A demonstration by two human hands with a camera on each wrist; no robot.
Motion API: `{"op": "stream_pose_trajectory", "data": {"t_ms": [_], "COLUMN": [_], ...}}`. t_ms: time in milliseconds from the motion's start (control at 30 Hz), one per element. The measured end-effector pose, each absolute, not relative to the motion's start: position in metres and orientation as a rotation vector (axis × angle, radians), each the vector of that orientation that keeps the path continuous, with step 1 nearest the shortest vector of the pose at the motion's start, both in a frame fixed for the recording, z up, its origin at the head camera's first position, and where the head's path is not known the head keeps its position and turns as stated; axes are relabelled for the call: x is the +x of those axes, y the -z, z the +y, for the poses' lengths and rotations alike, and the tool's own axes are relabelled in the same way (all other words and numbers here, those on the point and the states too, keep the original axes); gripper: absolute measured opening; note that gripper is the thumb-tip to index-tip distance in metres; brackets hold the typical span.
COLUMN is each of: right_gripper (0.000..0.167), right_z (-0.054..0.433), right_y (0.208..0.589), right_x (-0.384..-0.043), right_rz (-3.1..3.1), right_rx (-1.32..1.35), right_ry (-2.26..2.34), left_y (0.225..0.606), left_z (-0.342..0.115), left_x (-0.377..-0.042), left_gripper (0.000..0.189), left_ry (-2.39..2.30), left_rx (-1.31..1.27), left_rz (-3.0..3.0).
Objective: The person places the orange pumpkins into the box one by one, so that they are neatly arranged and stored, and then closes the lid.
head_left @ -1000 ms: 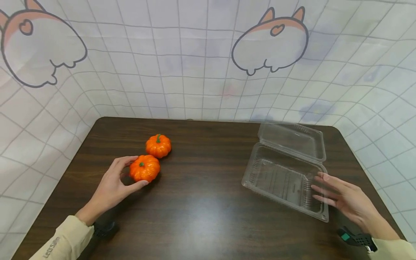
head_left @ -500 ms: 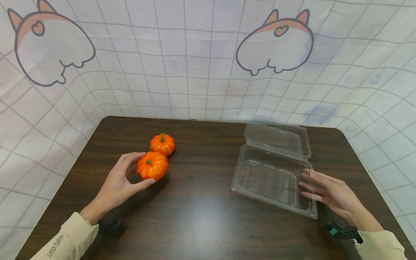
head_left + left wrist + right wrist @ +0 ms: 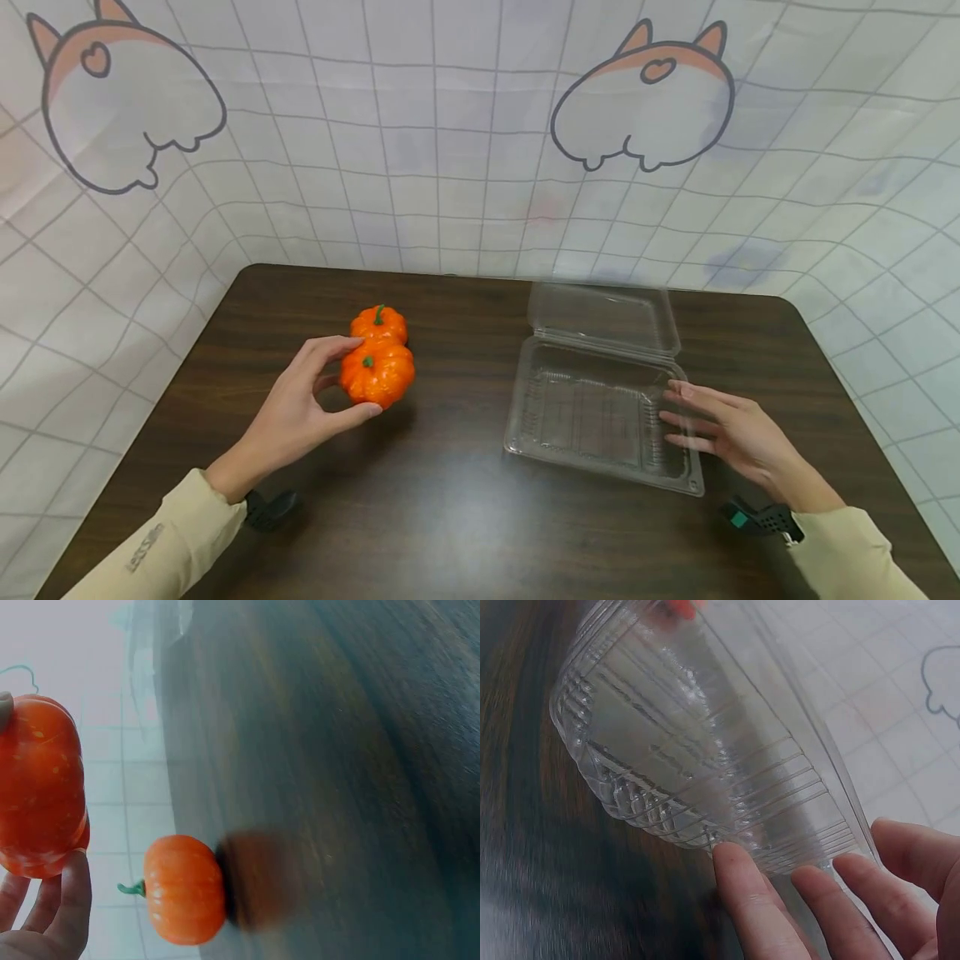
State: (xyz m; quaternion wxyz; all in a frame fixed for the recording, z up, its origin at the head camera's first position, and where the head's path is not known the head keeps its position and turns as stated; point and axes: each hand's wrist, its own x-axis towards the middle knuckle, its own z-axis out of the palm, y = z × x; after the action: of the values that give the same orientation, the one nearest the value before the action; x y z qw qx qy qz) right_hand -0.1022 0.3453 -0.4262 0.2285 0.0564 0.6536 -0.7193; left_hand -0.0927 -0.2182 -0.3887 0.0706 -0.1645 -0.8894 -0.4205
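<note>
My left hand (image 3: 300, 408) grips an orange pumpkin (image 3: 377, 372) with a green stem, thumb on its near side and fingers on its far side. That pumpkin hangs above the table. Behind it sits a second, similar pumpkin (image 3: 378, 323), partly hidden in the head view but whole in the left wrist view (image 3: 184, 889). A clear plastic clamshell box (image 3: 585, 457) lies on the right with its lid (image 3: 600, 317) folded back. The straight fingers of my right hand (image 3: 738, 437) touch the box's right end wall, as the right wrist view shows (image 3: 705, 787).
Under everything is a dark wooden table (image 3: 450, 533) with rounded far corners. A white gridded cloth (image 3: 465, 150) with cartoon prints hangs behind it and along both sides. Black wrist straps (image 3: 765, 518) sit at both cuffs.
The clamshell box has slid left along with my right hand. My left hand has raised its pumpkin and moved it slightly right, so it now overlaps the other one in the head view.
</note>
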Motion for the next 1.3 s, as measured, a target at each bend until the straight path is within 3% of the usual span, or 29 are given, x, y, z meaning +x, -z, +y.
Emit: {"op": "stream_pose_trajectory", "data": {"t_ms": [133,367,867,1300], "right_gripper": [0.058,0.05,0.066,0.064], "right_z": [0.337,0.323,0.291,0.27], "right_y": [0.426,0.427,0.432,0.435], "right_x": [-0.105,-0.11,-0.125,-0.136], "right_rz": [1.831,1.83,1.954,1.923], "right_rx": [0.134,0.098,0.028,0.003], "right_ry": [1.94,1.947,1.838,1.848], "left_y": [0.385,0.379,0.374,0.374], "left_z": [-0.212,-0.2,-0.168,-0.14], "left_x": [-0.095,-0.101,-0.111,-0.119], "left_gripper": [0.075,0.076,0.077,0.078], "left_ry": [1.265,1.306,1.353,1.443], "left_rx": [-0.523,-0.57,-0.673,-0.761], "left_rz": [-2.665,-2.645,-2.631,-2.637]}}
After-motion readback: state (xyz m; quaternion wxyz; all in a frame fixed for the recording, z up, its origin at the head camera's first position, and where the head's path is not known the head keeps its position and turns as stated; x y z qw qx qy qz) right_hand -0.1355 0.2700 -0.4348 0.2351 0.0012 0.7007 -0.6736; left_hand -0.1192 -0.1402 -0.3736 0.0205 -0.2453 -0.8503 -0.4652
